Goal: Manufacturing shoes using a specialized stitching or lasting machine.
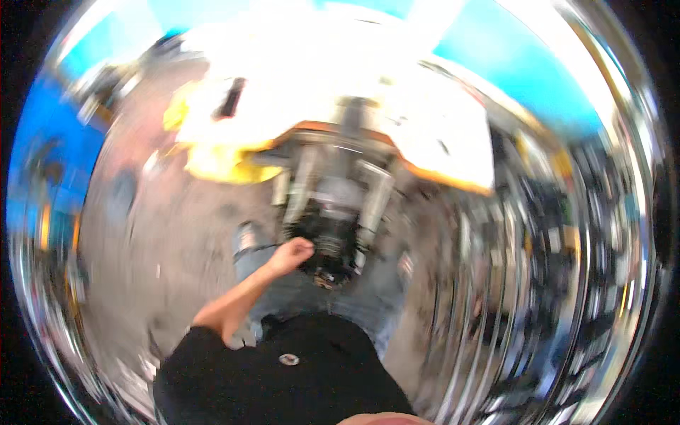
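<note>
My left hand (292, 256) is at the near left side of a dark machine-like assembly (329, 241) standing between my legs. Its fingers look curled closed, and motion blur hides whatever they hold, if anything. Two pale bars (377, 195) flank the assembly, with a grey rounded part (340, 191) between them. Its far end reaches the notched edge of a bright white work table (439, 145). I cannot see my right hand.
Yellow material (230, 163) hangs at the table's left edge, and a dark flat object (232, 98) lies nearby. Racks with many dark parts (545, 212) line the right side. A blue surface (49, 149) stands at the far left above the grey-brown floor (156, 255).
</note>
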Tool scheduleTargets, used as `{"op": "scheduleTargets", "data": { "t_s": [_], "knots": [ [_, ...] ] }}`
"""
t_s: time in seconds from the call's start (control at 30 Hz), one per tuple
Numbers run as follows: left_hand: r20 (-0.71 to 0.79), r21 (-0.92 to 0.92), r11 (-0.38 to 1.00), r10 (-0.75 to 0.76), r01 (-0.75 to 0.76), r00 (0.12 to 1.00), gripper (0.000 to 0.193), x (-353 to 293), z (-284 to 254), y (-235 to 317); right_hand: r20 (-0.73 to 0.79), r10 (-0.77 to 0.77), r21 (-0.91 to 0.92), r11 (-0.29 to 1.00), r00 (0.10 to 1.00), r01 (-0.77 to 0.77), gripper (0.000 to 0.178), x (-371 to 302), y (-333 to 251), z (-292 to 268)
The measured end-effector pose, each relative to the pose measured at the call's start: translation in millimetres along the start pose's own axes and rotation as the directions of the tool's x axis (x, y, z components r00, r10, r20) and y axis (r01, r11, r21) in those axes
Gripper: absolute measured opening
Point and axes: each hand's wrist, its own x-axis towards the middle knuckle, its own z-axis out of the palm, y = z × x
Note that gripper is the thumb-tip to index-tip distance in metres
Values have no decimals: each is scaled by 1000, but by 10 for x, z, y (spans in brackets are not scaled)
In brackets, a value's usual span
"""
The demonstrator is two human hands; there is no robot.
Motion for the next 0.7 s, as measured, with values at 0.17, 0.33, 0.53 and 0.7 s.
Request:
{"op": "scheduleTargets", "data": {
  "t_s": [0.17,0.33,0.53,0.7],
  "knots": [
    [-504,-221,972,-46,-77,862,26,-604,-157,378,58,-643,639,612,764,466,23,1054,-5285,-103],
    [-877,-380,915,-312,-132,366,27,-1926,164,824,-181,-963,842,-47,199,538,22,48,-8720,-2551],
    [-748,-336,809,-541,-483,-385,34,-3623,954,2110,-404,-710,730,-630,-577,264,22,-2588,-9620,-6124],
    [-352,319,668,-575,-672,-739,49,-4573,1989,2284,-256,-316,711,-702,-913,44,24,-4351,-8445,-6932]
  ]
}}
